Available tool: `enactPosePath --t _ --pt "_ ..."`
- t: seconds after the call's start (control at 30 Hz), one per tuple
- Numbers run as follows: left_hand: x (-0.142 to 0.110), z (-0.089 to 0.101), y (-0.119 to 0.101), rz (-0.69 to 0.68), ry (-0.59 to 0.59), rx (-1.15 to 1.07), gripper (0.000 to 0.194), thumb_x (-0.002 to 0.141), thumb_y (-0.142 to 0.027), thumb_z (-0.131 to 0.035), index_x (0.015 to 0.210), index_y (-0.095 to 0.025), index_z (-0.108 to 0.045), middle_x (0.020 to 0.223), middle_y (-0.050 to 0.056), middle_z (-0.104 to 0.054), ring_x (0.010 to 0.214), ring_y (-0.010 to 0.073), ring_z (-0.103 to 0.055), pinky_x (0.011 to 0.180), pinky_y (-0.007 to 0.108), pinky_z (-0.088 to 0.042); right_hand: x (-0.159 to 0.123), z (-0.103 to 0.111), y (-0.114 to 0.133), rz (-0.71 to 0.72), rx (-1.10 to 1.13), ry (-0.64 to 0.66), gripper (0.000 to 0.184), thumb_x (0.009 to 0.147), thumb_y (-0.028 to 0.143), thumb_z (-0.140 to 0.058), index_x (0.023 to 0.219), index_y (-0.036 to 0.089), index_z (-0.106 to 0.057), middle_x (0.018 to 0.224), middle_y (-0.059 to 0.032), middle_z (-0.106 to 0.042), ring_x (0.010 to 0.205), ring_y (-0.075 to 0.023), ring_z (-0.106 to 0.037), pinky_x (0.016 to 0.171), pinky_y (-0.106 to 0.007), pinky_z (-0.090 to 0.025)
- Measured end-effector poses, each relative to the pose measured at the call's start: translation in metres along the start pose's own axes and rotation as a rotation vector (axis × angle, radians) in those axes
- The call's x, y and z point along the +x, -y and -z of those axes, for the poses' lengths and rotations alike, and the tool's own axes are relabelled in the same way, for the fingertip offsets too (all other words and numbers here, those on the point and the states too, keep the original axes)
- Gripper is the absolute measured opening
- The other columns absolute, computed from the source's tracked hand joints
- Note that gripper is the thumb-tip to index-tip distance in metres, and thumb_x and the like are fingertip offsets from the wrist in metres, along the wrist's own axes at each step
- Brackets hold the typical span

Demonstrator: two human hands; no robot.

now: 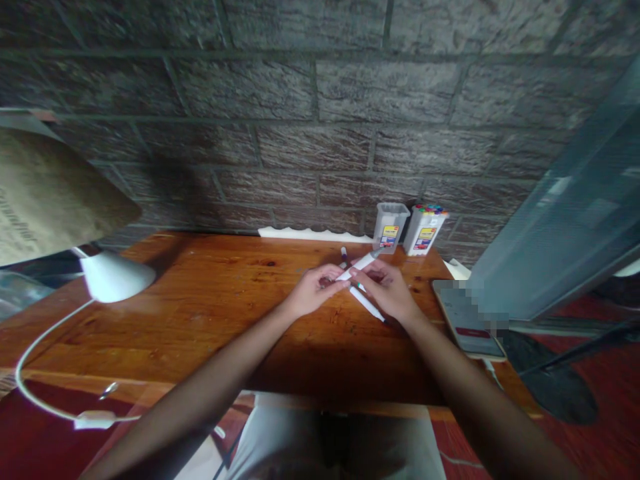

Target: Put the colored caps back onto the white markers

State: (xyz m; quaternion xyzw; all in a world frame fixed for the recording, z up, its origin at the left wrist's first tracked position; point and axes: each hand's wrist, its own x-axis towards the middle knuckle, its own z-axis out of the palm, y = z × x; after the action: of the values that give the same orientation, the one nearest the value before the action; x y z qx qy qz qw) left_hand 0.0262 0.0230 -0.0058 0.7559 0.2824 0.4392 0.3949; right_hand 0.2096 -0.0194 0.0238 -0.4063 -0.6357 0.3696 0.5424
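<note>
Both of my hands meet over the middle of the wooden desk, on one white marker held at a slant. My left hand is closed on its lower left end. The fingers of my right hand pinch it nearer the grey upper tip. Beneath my hands another white marker lies on the wood, its dark end toward me. Just beyond my fingers is a marker with a dark cap, partly hidden. A bit of green shows under my right hand, mostly covered.
Against the brick wall stand a clear plastic case and a second case full of colourful markers. A lamp with a white cord is at left. On the right a tablet lies with a cable, beside a grey panel.
</note>
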Motion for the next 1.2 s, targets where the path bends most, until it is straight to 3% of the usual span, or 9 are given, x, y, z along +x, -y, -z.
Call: enactPosePath --t 0.17,0.3,0.4,0.53,0.63,0.73,0.93,1.07,1.2 --pt "-0.001 -0.002 -0.007 0.074 0.065 -0.127 0.034 0.084 -0.041 -0.066 0.106 -0.016 -0.061 0.075 0.001 -0.062 0.060 0.0090 -0.054 0.053 0.018 -0.044 -0.002 -0.001 -0.001 -0.048 0.009 0.036 0.038 0.075 0.049 -0.071 0.093 0.015 -0.070 0.072 -0.0020 -0.069 0.057 -0.0114 -0.055 0.052 -0.024 -0.045" --pt "0.002 -0.004 -0.010 0.112 0.034 -0.192 0.038 0.086 -0.046 -0.062 0.110 -0.017 -0.062 0.073 0.000 -0.059 0.054 0.0062 -0.046 0.049 0.017 -0.038 -0.002 0.000 -0.001 -0.067 0.031 0.079 0.038 0.076 0.046 -0.071 0.101 0.017 -0.070 0.080 -0.0024 -0.071 0.051 -0.0082 -0.050 0.048 -0.022 -0.042" --pt "0.008 0.001 -0.005 0.218 -0.107 -0.364 0.042 0.084 -0.054 -0.060 0.103 -0.016 -0.060 0.070 -0.002 -0.054 0.049 0.0046 -0.039 0.043 0.016 -0.032 -0.001 0.004 -0.008 -0.086 0.012 0.020 0.046 0.077 0.045 -0.071 0.114 0.019 -0.066 0.089 -0.0034 -0.072 0.053 -0.0087 -0.052 0.047 -0.022 -0.044" --pt "0.016 0.020 0.002 0.327 -0.362 -0.573 0.047 0.080 -0.059 -0.062 0.100 -0.017 -0.058 0.063 -0.007 -0.044 0.044 0.0026 -0.030 0.039 0.013 -0.022 -0.001 0.008 -0.022 -0.042 -0.232 0.005 0.034 0.085 0.044 -0.062 0.108 0.020 -0.070 0.097 -0.0061 -0.073 0.067 -0.0151 -0.063 0.056 -0.026 -0.052" --pt "0.019 0.035 0.004 0.335 -0.463 -0.628 0.049 0.077 -0.062 -0.064 0.096 -0.018 -0.057 0.058 -0.009 -0.036 0.041 0.0024 -0.025 0.038 0.013 -0.017 0.006 0.002 -0.027 0.134 -0.525 0.121 0.026 0.091 0.029 -0.054 0.112 0.023 -0.069 0.104 -0.0058 -0.073 0.085 -0.0191 -0.067 0.079 -0.034 -0.054" --pt "0.018 0.045 0.005 0.349 -0.478 -0.646 0.050 0.075 -0.061 -0.066 0.100 -0.019 -0.057 0.057 -0.010 -0.033 0.040 0.0025 -0.025 0.037 0.013 -0.015 0.021 -0.015 -0.023 0.324 -0.833 0.315 0.035 0.088 0.009 -0.048 0.115 0.021 -0.067 0.120 -0.0083 -0.068 0.110 -0.0223 -0.061 0.099 -0.038 -0.046" --pt "0.016 0.051 0.005 0.358 -0.417 -0.686 0.048 0.076 -0.059 -0.065 0.099 -0.018 -0.056 0.058 -0.009 -0.036 0.040 0.0023 -0.023 0.038 0.014 -0.013 0.041 -0.044 -0.017 0.376 -1.185 0.586 0.025 0.086 0.007 -0.051 0.100 0.017 -0.069 0.100 -0.0105 -0.071 0.102 -0.0258 -0.059 0.092 -0.038 -0.046" --pt "0.016 0.050 0.004 0.357 -0.404 -0.622 0.045 0.080 -0.061 -0.058 0.091 -0.017 -0.054 0.060 -0.008 -0.040 0.040 0.0030 -0.023 0.039 0.016 -0.012 0.038 -0.033 -0.026 0.301 -1.013 0.424 0.032 0.086 0.017 -0.056 0.118 0.017 -0.062 0.097 -0.0096 -0.070 0.098 -0.0244 -0.061 0.090 -0.037 -0.047" --pt "0.015 0.045 0.003 0.294 -0.296 -0.354 0.052 0.083 -0.068 -0.048 0.083 -0.017 -0.054 0.055 -0.007 -0.038 0.042 0.0058 -0.028 0.041 0.020 -0.019 0.037 -0.004 -0.028 0.155 -0.406 -0.028 0.039 0.086 0.037 -0.061 0.120 0.018 -0.061 0.098 -0.0080 -0.070 0.081 -0.0191 -0.064 0.077 -0.034 -0.052"
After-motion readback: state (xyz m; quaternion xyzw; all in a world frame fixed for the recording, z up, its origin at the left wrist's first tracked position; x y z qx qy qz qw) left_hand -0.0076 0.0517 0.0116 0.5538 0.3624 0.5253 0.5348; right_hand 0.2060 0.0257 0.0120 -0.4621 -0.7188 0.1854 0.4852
